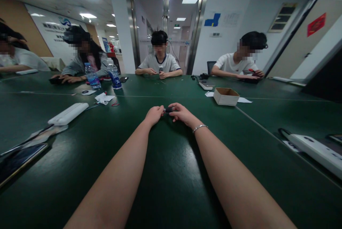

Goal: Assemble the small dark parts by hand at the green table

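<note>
A small black rod-shaped object with a silvery section point(168, 110) spans the gap between my two hands, just above the green table point(171, 172). My left hand point(155, 115) is closed, thumb and fingers pinching its silvery end. At the black end, my right hand point(182, 114) has thumb and curled fingers around it, with a silver bracelet point(200, 128) on the wrist. The object's exact kind is too small to make out, and the fingers cover both of its ends.
To the left lie a white power strip point(68, 113), a phone point(21, 163) and paper scraps point(104, 98); two water bottles point(114, 74) stand beyond. An open box point(226, 97) sits right of my hands, another power strip point(317, 150) nearer. Several people sit across the table.
</note>
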Demonstrator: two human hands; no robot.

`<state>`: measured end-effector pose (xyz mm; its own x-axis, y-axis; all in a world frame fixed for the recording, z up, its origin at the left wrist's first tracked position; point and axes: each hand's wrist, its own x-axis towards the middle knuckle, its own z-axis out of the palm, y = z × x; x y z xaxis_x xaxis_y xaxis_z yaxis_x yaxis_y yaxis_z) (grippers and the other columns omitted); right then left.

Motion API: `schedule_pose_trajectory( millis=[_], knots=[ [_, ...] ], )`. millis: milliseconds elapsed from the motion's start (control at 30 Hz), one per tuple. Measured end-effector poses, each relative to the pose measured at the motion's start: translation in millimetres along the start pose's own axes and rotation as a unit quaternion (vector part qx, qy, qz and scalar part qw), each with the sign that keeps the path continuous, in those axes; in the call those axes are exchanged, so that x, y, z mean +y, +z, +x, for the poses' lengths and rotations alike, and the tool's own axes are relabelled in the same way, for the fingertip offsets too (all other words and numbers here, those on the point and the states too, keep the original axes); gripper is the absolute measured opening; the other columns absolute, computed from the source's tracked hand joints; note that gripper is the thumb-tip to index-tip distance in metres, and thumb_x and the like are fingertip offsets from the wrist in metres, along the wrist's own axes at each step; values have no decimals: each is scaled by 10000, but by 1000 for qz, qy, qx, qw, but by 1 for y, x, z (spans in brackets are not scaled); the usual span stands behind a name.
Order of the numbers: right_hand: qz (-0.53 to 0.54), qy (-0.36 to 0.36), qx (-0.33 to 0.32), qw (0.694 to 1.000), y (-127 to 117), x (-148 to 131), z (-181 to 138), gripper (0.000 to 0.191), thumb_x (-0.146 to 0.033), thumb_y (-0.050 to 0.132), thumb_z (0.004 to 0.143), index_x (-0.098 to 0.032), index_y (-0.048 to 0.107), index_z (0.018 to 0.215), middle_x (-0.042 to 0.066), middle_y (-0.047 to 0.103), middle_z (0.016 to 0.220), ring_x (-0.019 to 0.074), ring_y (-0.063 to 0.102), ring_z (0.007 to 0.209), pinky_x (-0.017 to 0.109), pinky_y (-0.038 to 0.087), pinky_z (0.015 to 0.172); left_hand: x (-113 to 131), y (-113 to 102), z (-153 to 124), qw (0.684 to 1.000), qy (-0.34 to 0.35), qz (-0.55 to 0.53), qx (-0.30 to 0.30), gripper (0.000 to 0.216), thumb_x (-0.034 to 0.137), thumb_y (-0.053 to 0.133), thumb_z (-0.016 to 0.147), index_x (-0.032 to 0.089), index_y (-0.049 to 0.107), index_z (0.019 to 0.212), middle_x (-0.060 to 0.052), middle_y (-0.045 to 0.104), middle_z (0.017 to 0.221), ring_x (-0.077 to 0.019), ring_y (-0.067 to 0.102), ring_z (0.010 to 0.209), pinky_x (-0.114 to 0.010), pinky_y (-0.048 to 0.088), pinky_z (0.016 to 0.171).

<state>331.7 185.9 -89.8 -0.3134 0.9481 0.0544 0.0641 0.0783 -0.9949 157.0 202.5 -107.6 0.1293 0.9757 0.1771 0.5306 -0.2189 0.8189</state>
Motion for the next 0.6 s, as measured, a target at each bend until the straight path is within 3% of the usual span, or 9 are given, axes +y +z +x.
schedule_pose_trajectory(
  millis=[167,233,333,467,533,600],
  knots=[
    [10,13,4,1000,0,-2,-1,95,-254,525,934,-162,533,957,-7,612,670,42,384,372,184,507,410,0,0,0,1000,6,-6,-1,466,516,332,857,172,573,655,-37,595,651,-162,525,600,-277,390,582],
    [14,14,-1,1000,-1,-2,-1,77,-202,556,910,-166,543,976,-22,602,655,45,405,382,181,513,420,0,0,0,1000,2,-2,-2,463,513,335,857,173,571,649,-34,592,642,-162,523,592,-279,391,582],
    [23,14,-5,1000,-1,-1,0,246,-127,653,827,-182,545,1041,-59,560,622,57,463,405,198,544,461,0,0,1,1000,-2,-6,-2,462,515,340,857,172,573,652,-34,598,646,-159,523,589,-280,392,584],
    [0,17,7,1000,0,-1,1,98,-237,566,914,-157,553,969,-16,602,636,49,429,377,187,515,421,-1,1,2,1000,3,-10,0,468,519,330,858,174,574,657,-35,596,646,-162,525,602,-278,387,583],
    [-10,11,3,1000,1,-1,1,75,-206,566,907,-152,561,959,-16,602,650,44,428,378,174,501,411,-2,1,2,1000,5,-5,-2,468,521,326,856,176,564,648,-32,588,637,-163,520,601,-278,385,585],
    [-8,6,-1,1000,1,-1,1,181,-125,636,836,-161,563,997,-43,579,655,42,458,393,166,505,424,-1,1,1,1000,3,2,-4,466,523,328,853,178,552,634,-31,583,631,-161,514,595,-279,384,589]
  ],
)
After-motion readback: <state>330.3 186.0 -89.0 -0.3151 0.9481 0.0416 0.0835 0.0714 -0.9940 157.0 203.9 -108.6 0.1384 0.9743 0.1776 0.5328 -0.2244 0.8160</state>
